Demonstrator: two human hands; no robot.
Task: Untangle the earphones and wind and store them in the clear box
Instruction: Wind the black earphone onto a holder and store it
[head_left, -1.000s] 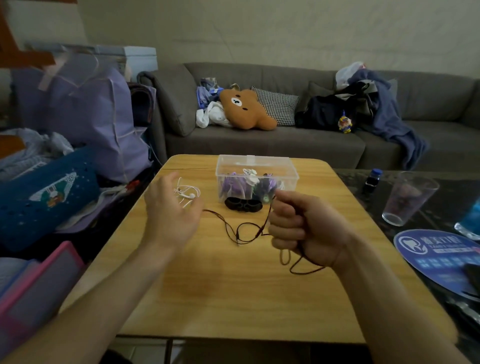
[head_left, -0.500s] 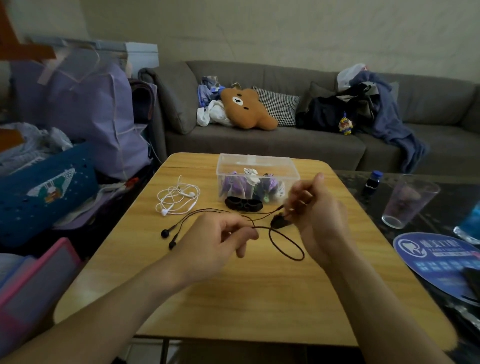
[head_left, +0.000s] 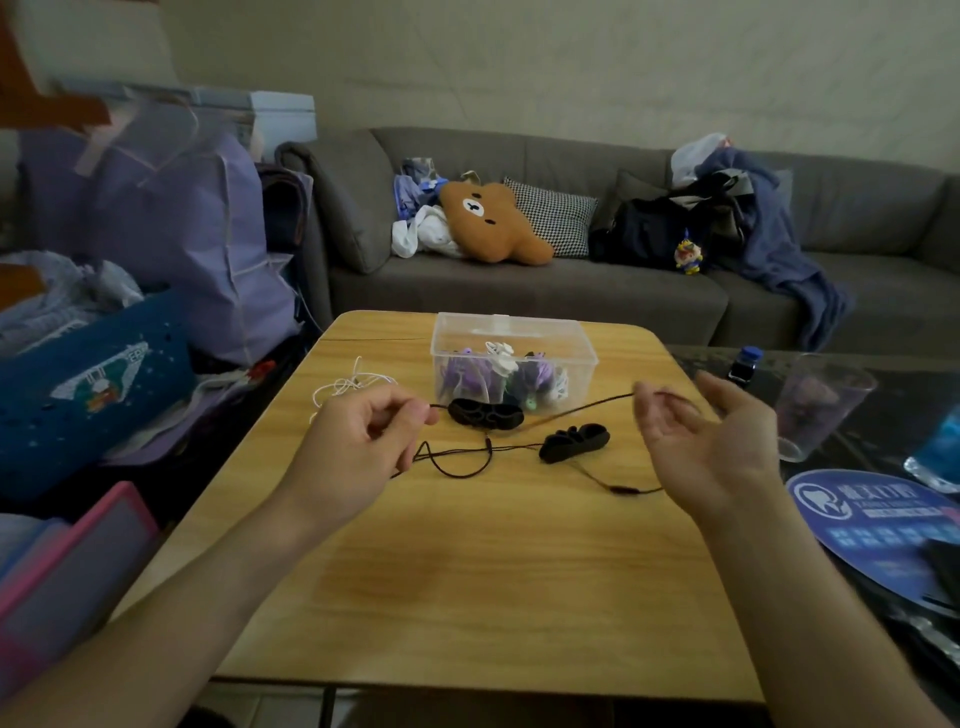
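While the thin black earphone cord (head_left: 457, 470) lies strung out between the two hands, the job reads as partway done, by my judgement: no knot shows, though loops remain and no winding has begun.

Far left, beyond the left fingers: a loose white earphone cable (head_left: 345, 385), not yet wound. Left hand (head_left: 347, 452): thumb and forefinger pinched on one end of the black cord, other fingers curled under. Just past those fingertips, a flat black rubbery winder with oval holes (head_left: 485, 413). Behind it, the clear rectangular plastic box (head_left: 576, 340), open, already holding wound purple and white sets. Between the hands, a second black moulded winder (head_left: 574, 441), lying on the cord's slack loops on the smooth yellow wood-grain table (head_left: 467, 571). Right hand (head_left: 711, 441): palm up, fingers spread and relaxed, the cord's far end draped across the fingertips, not clamped.

Left: wind black, then white; box both.
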